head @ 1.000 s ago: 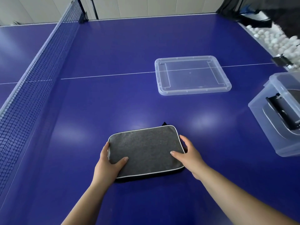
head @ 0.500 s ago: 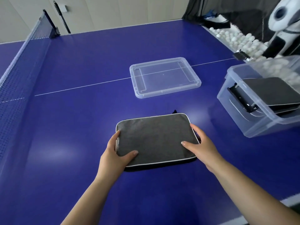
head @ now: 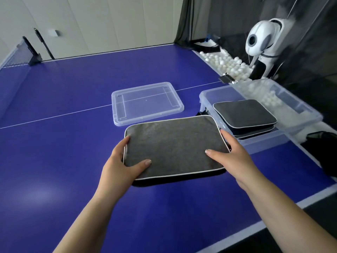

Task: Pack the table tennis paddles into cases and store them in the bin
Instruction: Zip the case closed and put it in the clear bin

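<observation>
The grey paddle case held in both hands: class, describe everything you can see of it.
The grey paddle case is a flat, rounded rectangle of felt-like fabric with white piping and a black underside. It appears closed and lies roughly level just above the blue table. The left hand and right hand grip its opposite edges, thumbs on top.

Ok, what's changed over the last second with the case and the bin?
The grey case, gripped at its sides by the left hand and right hand, has come off the table toward the clear bin, its far corner now overlapping the bin's near wall. Unchanged: both grips, the lid flat, cases stacked inside.
</observation>
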